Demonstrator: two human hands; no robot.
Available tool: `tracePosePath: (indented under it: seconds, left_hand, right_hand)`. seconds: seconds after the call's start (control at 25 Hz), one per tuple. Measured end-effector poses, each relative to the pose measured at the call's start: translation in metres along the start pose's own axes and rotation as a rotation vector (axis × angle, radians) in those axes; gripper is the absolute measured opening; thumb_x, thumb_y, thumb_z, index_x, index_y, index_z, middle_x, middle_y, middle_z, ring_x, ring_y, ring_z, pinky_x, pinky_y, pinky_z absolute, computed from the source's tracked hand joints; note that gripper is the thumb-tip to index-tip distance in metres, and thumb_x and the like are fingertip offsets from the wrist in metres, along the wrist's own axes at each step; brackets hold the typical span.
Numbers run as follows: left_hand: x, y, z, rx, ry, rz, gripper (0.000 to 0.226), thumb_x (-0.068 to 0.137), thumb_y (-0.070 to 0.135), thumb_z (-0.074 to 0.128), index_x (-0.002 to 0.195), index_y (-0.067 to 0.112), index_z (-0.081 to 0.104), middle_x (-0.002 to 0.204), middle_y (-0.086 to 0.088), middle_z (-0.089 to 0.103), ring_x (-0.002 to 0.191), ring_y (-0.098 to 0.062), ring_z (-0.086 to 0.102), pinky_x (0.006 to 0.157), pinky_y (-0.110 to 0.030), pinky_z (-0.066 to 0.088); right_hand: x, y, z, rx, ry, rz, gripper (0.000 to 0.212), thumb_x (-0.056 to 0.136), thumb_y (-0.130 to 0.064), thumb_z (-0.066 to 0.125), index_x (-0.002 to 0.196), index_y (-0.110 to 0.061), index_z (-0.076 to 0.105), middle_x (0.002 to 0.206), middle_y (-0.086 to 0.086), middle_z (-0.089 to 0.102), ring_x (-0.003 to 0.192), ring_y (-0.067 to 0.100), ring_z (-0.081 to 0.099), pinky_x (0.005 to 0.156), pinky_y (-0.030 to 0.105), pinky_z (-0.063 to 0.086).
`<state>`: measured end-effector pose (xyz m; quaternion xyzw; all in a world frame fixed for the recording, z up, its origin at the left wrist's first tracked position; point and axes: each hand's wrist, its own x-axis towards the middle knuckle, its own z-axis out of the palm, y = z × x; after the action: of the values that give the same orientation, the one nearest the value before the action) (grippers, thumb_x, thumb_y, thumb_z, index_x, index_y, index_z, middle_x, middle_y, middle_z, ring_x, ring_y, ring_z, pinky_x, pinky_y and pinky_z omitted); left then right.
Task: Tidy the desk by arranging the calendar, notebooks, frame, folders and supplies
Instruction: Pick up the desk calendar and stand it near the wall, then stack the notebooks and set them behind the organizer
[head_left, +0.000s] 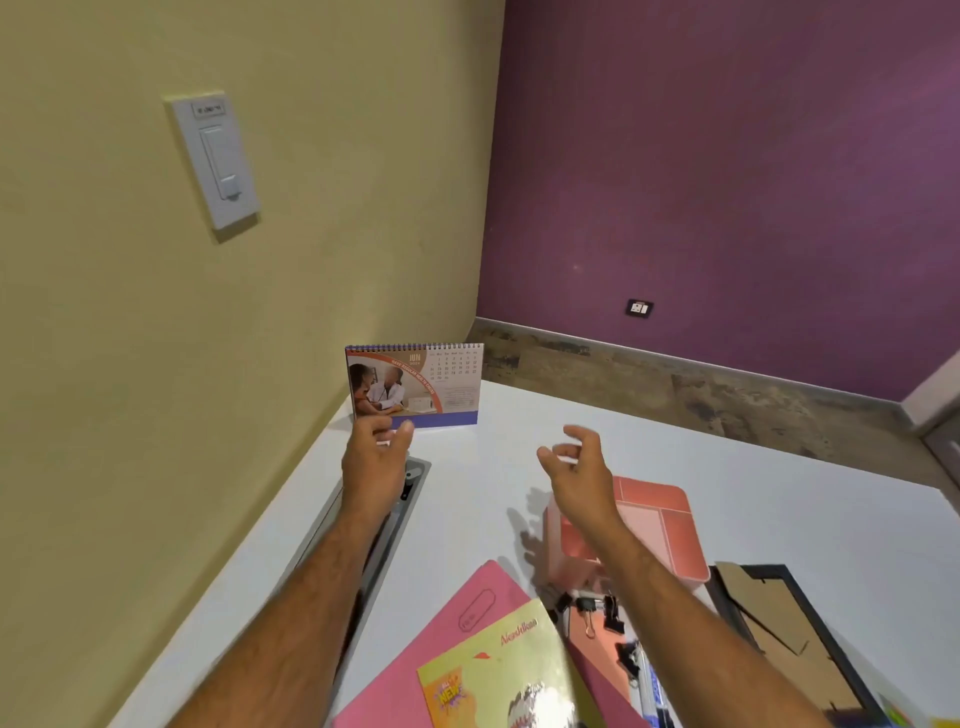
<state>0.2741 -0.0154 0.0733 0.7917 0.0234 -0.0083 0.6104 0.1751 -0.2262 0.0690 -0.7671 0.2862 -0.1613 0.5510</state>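
A spiral desk calendar stands upright at the far left corner of the white desk. My left hand hovers just in front of the calendar's lower left edge, fingers relaxed and holding nothing. My right hand is raised over the desk to the right of the calendar, fingers loosely curled and empty. Under my right forearm sits a pink organiser tray. A pink folder lies near the front with a yellow notebook on it. Black binder clips lie beside them. A dark picture frame lies face down at the right.
A grey cable slot runs along the desk's left edge beside the yellow wall. The purple wall stands behind the desk, with a wooden floor strip beyond the far edge. Pens lie near the front right.
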Motion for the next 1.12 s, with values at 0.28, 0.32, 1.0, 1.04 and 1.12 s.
tracePosePath:
  seconds: [0.28,0.32,1.0,1.04,1.12]
  left_hand:
    - [-0.114,-0.076,-0.006,-0.008,-0.080,-0.254,0.034,0.093,0.039,0.061,0.115,0.015,0.053,0.110,-0.003,0.059,0.098,-0.020,0.058,0.077,-0.032,0.044]
    - [-0.131,-0.085,-0.006,0.014,-0.097,-0.287,0.034,0.092,0.039,0.062,0.115,0.015,0.052,0.109,-0.003,0.058,0.098,-0.020,0.058,0.077,-0.032,0.044]
    - [-0.254,-0.142,0.013,-0.140,-0.234,-0.828,0.035,0.073,0.018,0.081,0.100,-0.001,0.067,0.083,-0.015,0.076,0.075,-0.034,0.073,0.075,-0.044,0.060]
    - [-0.255,-0.143,0.013,-0.125,-0.257,-0.827,0.029,0.075,0.014,0.080,0.097,-0.001,0.069,0.082,-0.015,0.076,0.075,-0.035,0.073,0.080,-0.048,0.059]
    - [-0.265,-0.137,0.016,-0.108,-0.304,-0.773,0.025,0.076,0.008,0.076,0.098,0.001,0.068,0.084,-0.017,0.075,0.076,-0.038,0.073,0.079,-0.054,0.058]
  right_hand:
    - [-0.111,0.081,-0.049,-0.104,-0.002,0.227,0.033,0.087,-0.018,0.066,0.118,-0.018,0.052,0.089,0.001,0.065,0.080,0.019,0.065,0.074,0.043,0.058]
    - [-0.125,0.092,-0.054,-0.144,-0.004,0.248,0.032,0.085,-0.021,0.068,0.114,-0.019,0.054,0.088,0.000,0.066,0.080,0.019,0.066,0.075,0.043,0.057]
    - [-0.233,0.160,-0.079,-0.427,-0.149,0.587,0.011,0.073,-0.021,0.072,0.071,-0.017,0.062,0.083,0.001,0.071,0.078,0.017,0.068,0.070,0.030,0.056]
    - [-0.234,0.162,-0.080,-0.406,-0.154,0.593,0.014,0.074,-0.019,0.071,0.066,-0.018,0.060,0.080,0.001,0.071,0.076,0.017,0.067,0.068,0.029,0.055]
    - [-0.242,0.161,-0.086,-0.367,-0.134,0.608,0.026,0.075,-0.012,0.070,0.057,-0.019,0.051,0.069,0.000,0.062,0.068,0.018,0.062,0.063,0.030,0.052]
